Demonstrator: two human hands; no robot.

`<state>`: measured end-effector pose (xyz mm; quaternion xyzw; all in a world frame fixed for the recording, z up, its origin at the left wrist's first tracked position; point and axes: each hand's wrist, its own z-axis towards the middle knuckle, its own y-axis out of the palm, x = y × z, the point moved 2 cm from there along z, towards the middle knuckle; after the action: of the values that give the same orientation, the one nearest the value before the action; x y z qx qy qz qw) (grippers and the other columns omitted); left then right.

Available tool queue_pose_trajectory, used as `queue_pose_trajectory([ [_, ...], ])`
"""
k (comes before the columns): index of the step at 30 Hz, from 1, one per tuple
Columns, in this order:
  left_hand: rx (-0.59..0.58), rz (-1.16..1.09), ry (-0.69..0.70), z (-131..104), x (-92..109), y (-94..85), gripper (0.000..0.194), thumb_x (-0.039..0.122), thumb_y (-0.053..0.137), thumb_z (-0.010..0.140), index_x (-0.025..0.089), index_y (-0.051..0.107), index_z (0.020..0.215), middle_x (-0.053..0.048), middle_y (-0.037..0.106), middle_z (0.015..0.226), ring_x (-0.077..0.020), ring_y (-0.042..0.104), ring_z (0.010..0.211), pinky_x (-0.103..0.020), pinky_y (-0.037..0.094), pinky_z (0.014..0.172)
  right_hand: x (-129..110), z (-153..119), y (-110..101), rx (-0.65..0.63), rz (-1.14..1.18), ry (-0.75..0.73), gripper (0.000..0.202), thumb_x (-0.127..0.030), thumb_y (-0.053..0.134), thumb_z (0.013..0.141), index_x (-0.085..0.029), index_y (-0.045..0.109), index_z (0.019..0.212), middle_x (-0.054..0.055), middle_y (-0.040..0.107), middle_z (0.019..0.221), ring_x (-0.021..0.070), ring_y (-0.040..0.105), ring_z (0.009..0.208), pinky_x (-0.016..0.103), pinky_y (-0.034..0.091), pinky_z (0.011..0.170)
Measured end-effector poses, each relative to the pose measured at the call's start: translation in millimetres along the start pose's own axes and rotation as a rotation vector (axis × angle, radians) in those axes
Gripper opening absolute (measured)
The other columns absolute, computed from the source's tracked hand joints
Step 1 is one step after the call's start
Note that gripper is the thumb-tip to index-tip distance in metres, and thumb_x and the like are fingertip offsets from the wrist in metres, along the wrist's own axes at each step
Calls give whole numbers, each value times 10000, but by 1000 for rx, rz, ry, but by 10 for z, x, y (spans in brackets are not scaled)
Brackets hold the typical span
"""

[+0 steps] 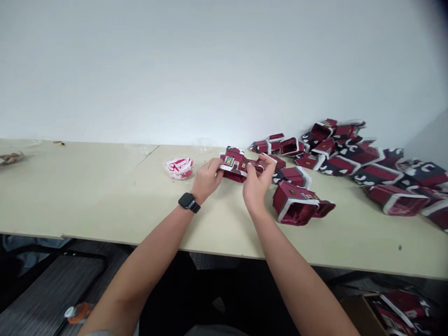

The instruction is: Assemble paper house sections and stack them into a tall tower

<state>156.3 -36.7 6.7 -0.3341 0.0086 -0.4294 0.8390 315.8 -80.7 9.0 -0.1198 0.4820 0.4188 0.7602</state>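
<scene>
A small dark-red toy house with yellow windows and white trim is held between my two hands above the table. My left hand, with a black watch on its wrist, has its fingers closed on the left end of the house. My right hand grips the right end, thumb on the front. Just right of my right hand, a larger red house piece lies with its open, white-rimmed base toward me. A clear bag of red-and-white pieces lies left of my left hand.
Many similar red houses are heaped on the right of the pale table, against the wall. Below the table's right edge is a cardboard box with more houses. A bottle and a dark chair are at lower left.
</scene>
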Motion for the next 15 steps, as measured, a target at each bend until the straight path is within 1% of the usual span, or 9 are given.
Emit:
queue_pose_trajectory([
  [3, 28, 1, -15, 4, -45, -27, 156, 133, 494, 988, 222, 589, 1074, -78, 724, 1065, -224, 688, 982, -350, 535, 880, 99, 13, 87, -153, 245, 441, 494, -491, 675, 843, -306, 505, 1268, 67, 654, 1341, 248, 665, 1207, 411, 582, 933],
  [4, 19, -3, -19, 4, -52, -22, 159, 135, 493, 991, 222, 594, 1078, -79, 726, 1074, -223, 689, 985, -352, 537, 885, 113, 4, 116, -220, 306, 543, 512, -521, 711, 821, -312, 519, 1248, 50, 678, 1315, 249, 680, 1188, 394, 597, 886],
  [6, -20, -19, -25, 7, -61, -3, 198, 118, 486, 981, 215, 608, 1103, -88, 728, 1111, -225, 691, 1005, -357, 541, 904, 123, -18, 149, -300, 363, 647, 534, -512, 790, 761, -317, 551, 1198, 22, 716, 1258, 251, 698, 1157, 364, 609, 819],
  [7, -51, -33, -24, 11, -65, 4, 227, 104, 486, 971, 209, 615, 1126, -94, 730, 1134, -227, 691, 1019, -361, 542, 916, 129, -24, 153, -300, 368, 659, 555, -474, 825, 729, -317, 555, 1188, 14, 728, 1238, 248, 704, 1145, 355, 611, 808],
  [9, -134, -68, -17, 27, -80, 2, 293, 99, 516, 953, 199, 620, 1207, -105, 732, 1180, -234, 688, 1054, -374, 541, 944, 151, -25, 140, -236, 356, 636, 638, -380, 871, 674, -312, 536, 1213, 14, 738, 1214, 237, 716, 1126, 352, 613, 840],
  [12, -264, -51, -6, 77, -145, -72, 427, 194, 689, 911, 219, 613, 1331, -116, 720, 1290, -282, 645, 1180, -437, 511, 1020, 198, -3, 113, -130, 331, 543, 742, -300, 882, 645, -286, 493, 1276, 40, 733, 1198, 222, 728, 1106, 369, 595, 957],
  [13, -279, -10, -28, 100, -188, -122, 426, 241, 743, 892, 232, 638, 1305, -116, 716, 1315, -306, 618, 1225, -471, 485, 1050, 213, 6, 108, -107, 324, 515, 754, -287, 879, 642, -276, 486, 1286, 49, 726, 1205, 218, 728, 1105, 373, 585, 991],
  [14, -275, 45, -71, 123, -243, -184, 347, 286, 763, 891, 240, 681, 1225, -114, 721, 1315, -327, 592, 1255, -505, 452, 1073, 225, 14, 105, -94, 318, 500, 760, -278, 874, 642, -272, 480, 1293, 54, 720, 1213, 217, 728, 1103, 378, 579, 1012],
  [15, -254, 108, -134, 144, -310, -255, 209, 325, 741, 918, 239, 715, 1107, -113, 734, 1284, -343, 575, 1266, -534, 418, 1083, 235, 21, 105, -89, 315, 498, 763, -268, 867, 641, -271, 476, 1296, 57, 715, 1220, 217, 729, 1100, 382, 578, 1021],
])
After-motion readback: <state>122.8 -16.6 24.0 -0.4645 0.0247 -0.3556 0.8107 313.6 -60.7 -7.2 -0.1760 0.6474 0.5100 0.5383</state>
